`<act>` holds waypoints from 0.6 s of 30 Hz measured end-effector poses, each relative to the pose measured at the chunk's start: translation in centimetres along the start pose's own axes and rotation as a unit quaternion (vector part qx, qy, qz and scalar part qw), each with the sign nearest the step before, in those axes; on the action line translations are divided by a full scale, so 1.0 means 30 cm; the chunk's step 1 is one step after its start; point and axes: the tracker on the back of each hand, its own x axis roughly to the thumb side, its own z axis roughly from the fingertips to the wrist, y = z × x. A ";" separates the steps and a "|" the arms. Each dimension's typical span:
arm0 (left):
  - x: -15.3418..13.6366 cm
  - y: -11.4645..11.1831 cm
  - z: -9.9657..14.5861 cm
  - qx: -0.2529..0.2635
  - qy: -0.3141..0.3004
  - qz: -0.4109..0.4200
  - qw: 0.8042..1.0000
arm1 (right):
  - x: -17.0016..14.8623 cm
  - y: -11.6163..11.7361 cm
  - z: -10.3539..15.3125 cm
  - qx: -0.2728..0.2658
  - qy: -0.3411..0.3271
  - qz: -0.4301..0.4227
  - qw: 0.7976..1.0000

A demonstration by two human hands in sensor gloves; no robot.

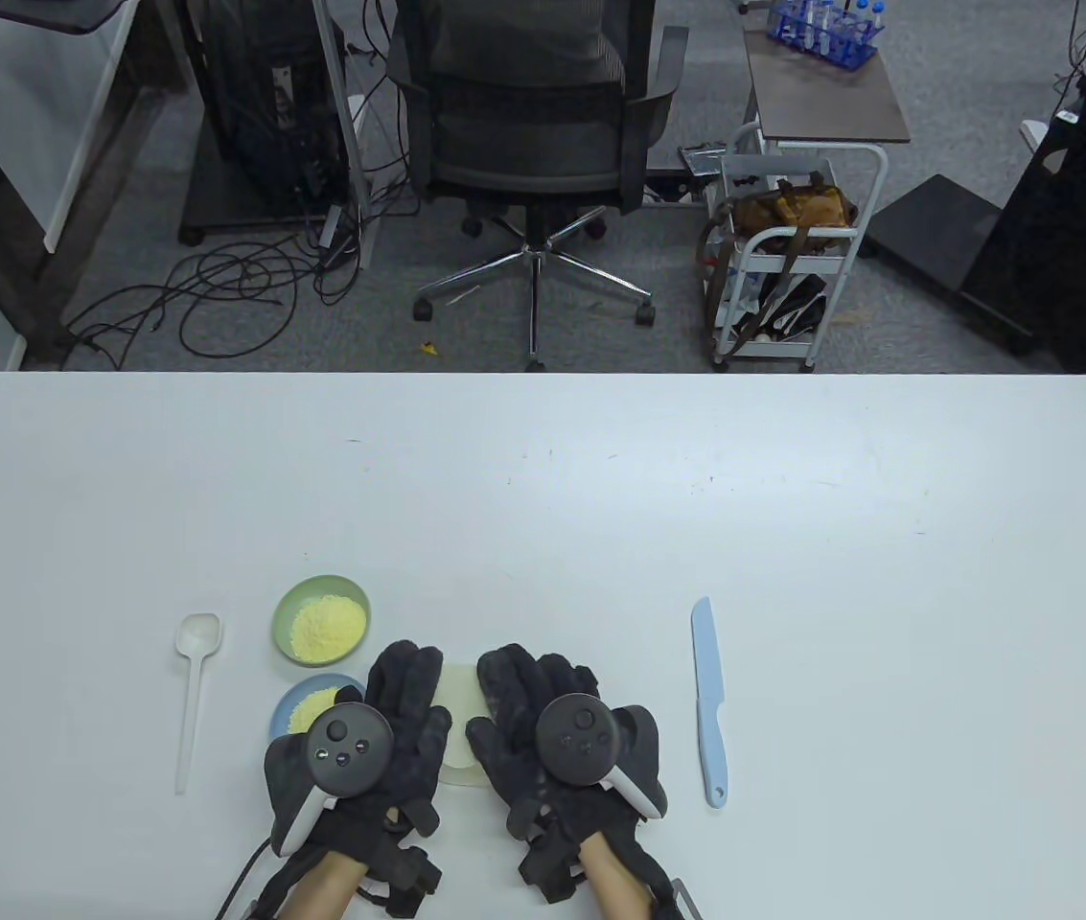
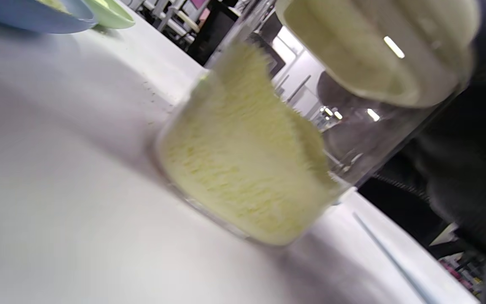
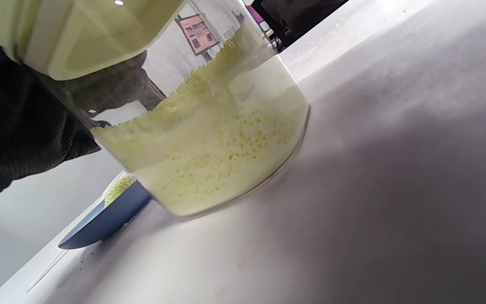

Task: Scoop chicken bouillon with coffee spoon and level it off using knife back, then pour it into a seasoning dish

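Note:
A clear jar of yellow chicken bouillon with a cream lid stands at the table's front edge. My left hand and right hand cup it from either side, fingers curved around it. The right wrist view shows the jar roughly half full, with the left glove behind it. A white coffee spoon lies to the left, untouched. A light blue knife lies to the right. A green dish and a blue dish, both holding bouillon, sit just left of the jar.
The white table stretches far behind the hands. Its front edge is close under the wrists. The blue dish sits very near the left hand. An office chair and a cart stand beyond the table.

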 end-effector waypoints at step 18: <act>-0.011 0.029 0.030 0.025 -0.006 -0.021 0.999 | 0.015 -0.032 0.045 -0.060 -0.020 0.051 0.997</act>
